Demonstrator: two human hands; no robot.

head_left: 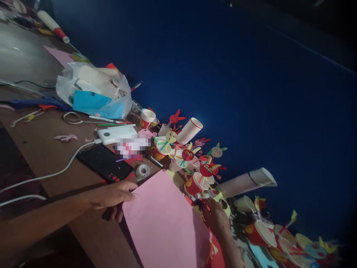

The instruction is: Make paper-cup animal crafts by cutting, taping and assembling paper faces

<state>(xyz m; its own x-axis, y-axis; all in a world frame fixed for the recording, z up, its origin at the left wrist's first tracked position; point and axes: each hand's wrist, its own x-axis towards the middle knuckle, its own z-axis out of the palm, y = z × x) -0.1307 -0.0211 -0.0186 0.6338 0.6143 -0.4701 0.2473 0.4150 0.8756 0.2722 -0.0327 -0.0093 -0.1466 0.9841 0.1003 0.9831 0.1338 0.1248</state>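
My left hand [118, 197] pinches the left edge of a sheet of pink paper [164, 219] between thumb and fingers. A faint round outline shows on the sheet near that thumb. On the sheet's far side, my right hand [214, 216] reaches among the crafts with its fingers curled; what they grip is too dark to make out. Red paper [216, 249] lies under that forearm. Just beyond the right hand stands a red and white paper cup [195, 185] with a red paper animal face [206, 170] on a straw. A tape roll [143, 170] rests near the pink sheet's top corner.
A black phone [104, 162] and a white power bank [117, 134] with a cable [64, 169] lie on the brown table [36, 143]. Behind them sits a plastic bag of paper scraps [95, 91]. Stacked cups [190, 131] and a paper roll [248, 182] stand along the blue wall.
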